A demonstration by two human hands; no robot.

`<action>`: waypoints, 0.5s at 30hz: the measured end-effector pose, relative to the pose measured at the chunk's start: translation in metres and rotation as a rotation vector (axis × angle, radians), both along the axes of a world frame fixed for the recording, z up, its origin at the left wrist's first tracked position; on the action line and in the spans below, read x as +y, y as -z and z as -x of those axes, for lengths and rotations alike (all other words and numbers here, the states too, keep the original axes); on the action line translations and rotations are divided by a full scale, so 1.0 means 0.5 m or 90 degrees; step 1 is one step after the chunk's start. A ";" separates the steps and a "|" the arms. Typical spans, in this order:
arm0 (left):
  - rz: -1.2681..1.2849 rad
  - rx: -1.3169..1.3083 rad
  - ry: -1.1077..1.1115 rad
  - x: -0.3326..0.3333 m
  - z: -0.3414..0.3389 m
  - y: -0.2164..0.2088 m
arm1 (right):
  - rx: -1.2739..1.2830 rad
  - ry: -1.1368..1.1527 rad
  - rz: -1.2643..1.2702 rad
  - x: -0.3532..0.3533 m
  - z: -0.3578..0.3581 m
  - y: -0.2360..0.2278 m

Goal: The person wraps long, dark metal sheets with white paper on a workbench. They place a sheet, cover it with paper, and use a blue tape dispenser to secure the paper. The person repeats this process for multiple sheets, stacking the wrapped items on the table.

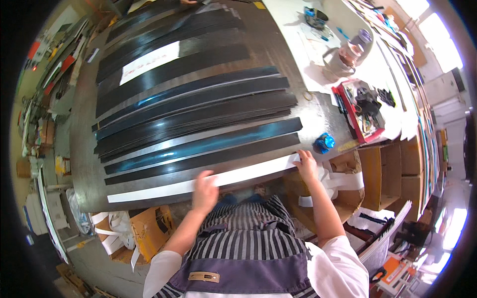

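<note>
The right hand (306,166) is bending its thumb and fingers over the right end of a long white strip (248,174), right of centre in the frame; whether they are pinching it or only pressing on it, I cannot tell. The left hand (205,191) is blurring over the strip's middle, near the frame's centre, and its grip is too smeared to read. The strip is lying across the lower middle of the frame, sloping up to the right, along the near edge of a dark table (82,164). A narrow band of tabletop is showing between the strip and that edge, and another between it and the nearest black strip (208,159) above. More black strips (198,116) are filling the centre and upper left. Tabletop is showing beyond their ends on both sides. A shiny blue object (324,143) is sitting just up and right of the right hand, with a red tray (378,135) standing farther right. Below the table edge, cardboard boxes (149,236) are standing at lower left and lower right
</note>
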State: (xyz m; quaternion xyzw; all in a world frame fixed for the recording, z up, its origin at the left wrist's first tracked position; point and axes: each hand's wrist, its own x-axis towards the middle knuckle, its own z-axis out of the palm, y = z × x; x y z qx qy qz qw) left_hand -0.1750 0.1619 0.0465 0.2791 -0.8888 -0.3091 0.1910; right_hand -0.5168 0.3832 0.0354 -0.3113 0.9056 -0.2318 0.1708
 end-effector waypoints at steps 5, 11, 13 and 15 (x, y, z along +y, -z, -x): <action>0.034 0.030 0.319 0.150 0.277 0.031 | 0.037 -0.023 -0.036 0.003 -0.007 -0.012; -0.055 -0.071 0.305 0.167 0.410 0.053 | 0.158 -0.127 0.039 0.020 0.007 -0.001; -0.081 -0.057 0.256 0.168 0.429 0.043 | 0.261 -0.162 0.018 0.039 -0.009 0.025; -0.003 0.030 0.260 0.170 0.429 0.053 | 0.327 -0.242 0.051 0.070 -0.046 0.037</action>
